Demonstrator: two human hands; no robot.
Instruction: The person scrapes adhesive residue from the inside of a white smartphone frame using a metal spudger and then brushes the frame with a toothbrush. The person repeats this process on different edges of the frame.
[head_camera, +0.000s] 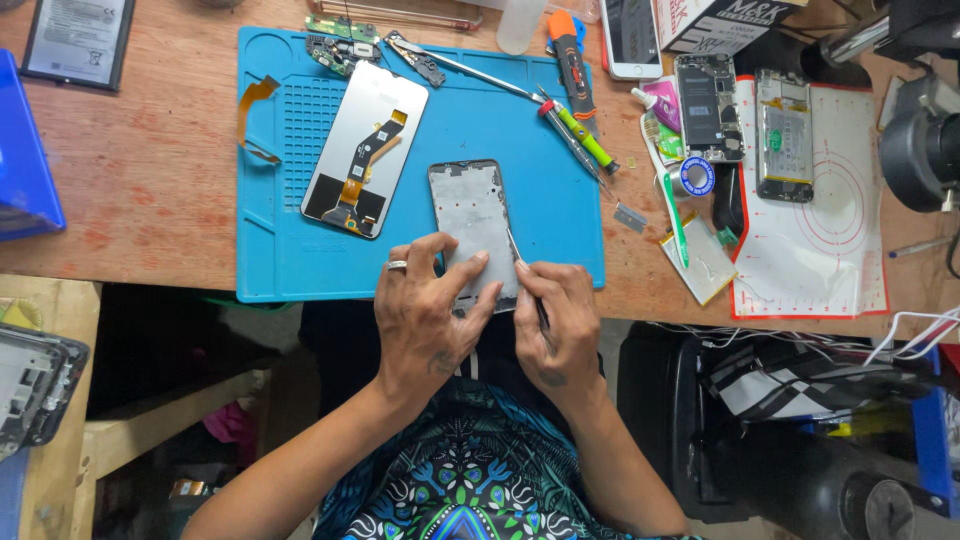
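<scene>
Left hand (425, 315) clamps the phone frame (472, 225) flat on the blue mat (290, 260); right hand (555, 320), grip closed on thin tweezers (522, 270), should work the edge shallow, low-angle.

Reddish-brown wooden workbench (150, 180), scuffed, pale patches. Directly on it, under the gripped grey phone frame (472, 225): large blue rubber work mat (540, 170) with raised rim. Far left of the grip, at the bench's back edge: flat black-framed phone battery (78, 40); at the left edge, blue plastic box (25, 160). Right of the grip, off the mat: small grey metal blade (630, 217), flat pale-yellow pouch (700, 260), then white silicone mat with red printed circles and border (830, 240). Beyond and right of the grip, at the back: white smartphone (632, 38) and white cardboard box (715, 22).
</scene>
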